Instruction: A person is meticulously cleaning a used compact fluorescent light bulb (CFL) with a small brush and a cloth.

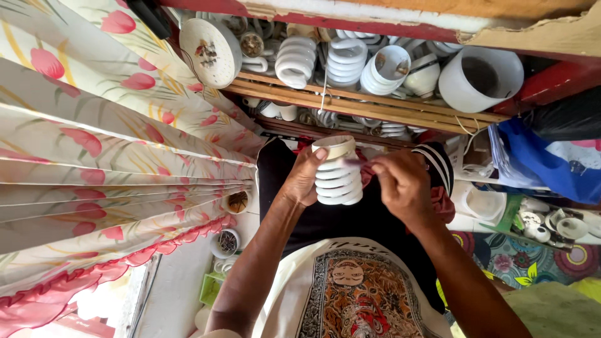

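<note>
The spiral lamp (339, 175), a white coiled-tube bulb with a pale cream base, sits at the middle of the view, held up in front of the person's chest between both hands. Its long axis runs nearly straight up and down the picture, tipped only slightly: the base cap points toward the top, at the wooden shelf (350, 103), and the rounded end of the coil points down toward the printed shirt (357, 294).

The left hand (305, 177) is wrapped around the lamp's left side, its thumb pressed on the rim of the base and the fingers curled behind the coil, so it is clamped on the lamp. The right hand (402, 186) is just beside the lamp on the other side, its fingers pinched together on a small reddish cloth (366, 168) that touches the upper turns of the coil. The two hands lie close, with the lamp between them.

Above, the shelf carries many more white spiral lamps (296, 59) lying on their sides, along with loose lamp housings and a white plastic cup (481, 78). A flowered curtain (106, 156) fills the left side. To the right are a blue bag (551, 163) and more small white lamp parts (551, 225) on a patterned surface.
</note>
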